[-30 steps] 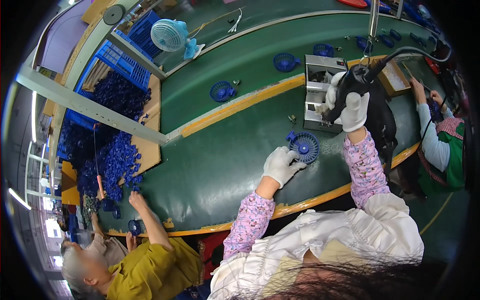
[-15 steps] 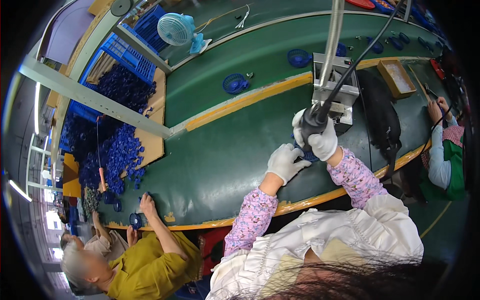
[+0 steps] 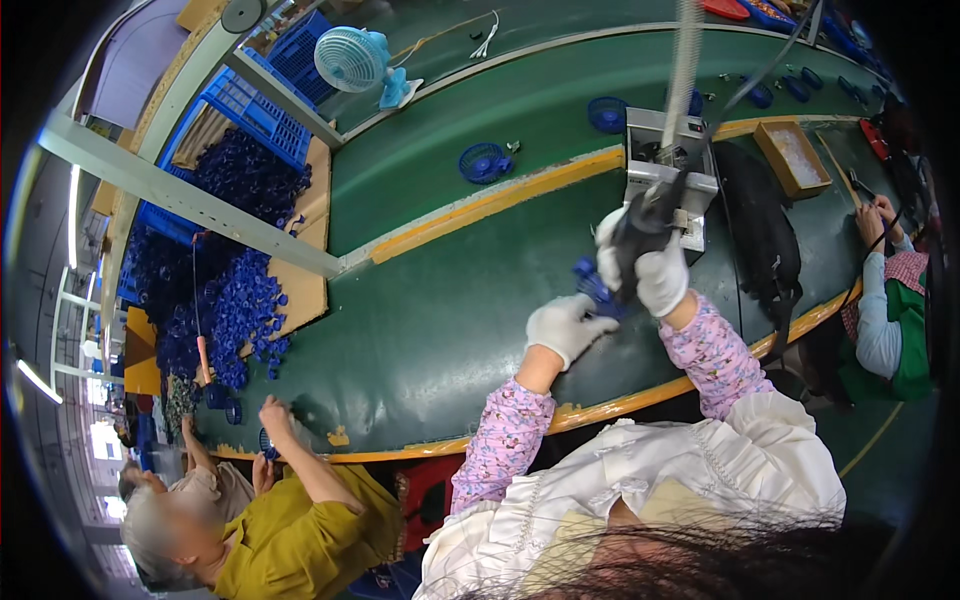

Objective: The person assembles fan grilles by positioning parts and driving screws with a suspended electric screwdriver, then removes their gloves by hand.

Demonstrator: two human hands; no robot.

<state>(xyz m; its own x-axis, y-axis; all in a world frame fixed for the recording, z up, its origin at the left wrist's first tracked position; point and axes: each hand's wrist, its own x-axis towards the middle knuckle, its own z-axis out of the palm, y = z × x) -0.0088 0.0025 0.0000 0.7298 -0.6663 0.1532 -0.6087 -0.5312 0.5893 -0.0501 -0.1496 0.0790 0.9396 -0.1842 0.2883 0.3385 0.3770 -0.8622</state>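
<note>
The left hand (image 3: 562, 328), gloved in white, is lying at the left near side of a blue part (image 3: 598, 288) on the table (image 3: 450, 350); its fingertips are meeting the part's edge, but whether they are clamping it cannot be told. The right hand (image 3: 662, 282), also gloved, is wrapping closed around a black tool (image 3: 642, 238) just right of the left hand, the two standing slightly apart. The tool is covering much of the blue part, so its round outline is showing only in pieces, and the tool's tip is being hidden. A spring (image 3: 683, 80) above is blurring and running out of view at the far edge. Tool and spring are also blocking parts of a metal box (image 3: 640, 185) beyond the hands. To its right a black bundle (image 3: 765, 220) is lying, its kind hard to make out. On the far belt (image 3: 420, 180) blue grilles (image 3: 484, 163) are sitting, one partly disappearing behind the metal box. At the left, small pieces in a blue heap (image 3: 240, 310) are blending together. A co-worker's hand (image 3: 277, 412) is partly covering another blue piece at the left near edge.
</note>
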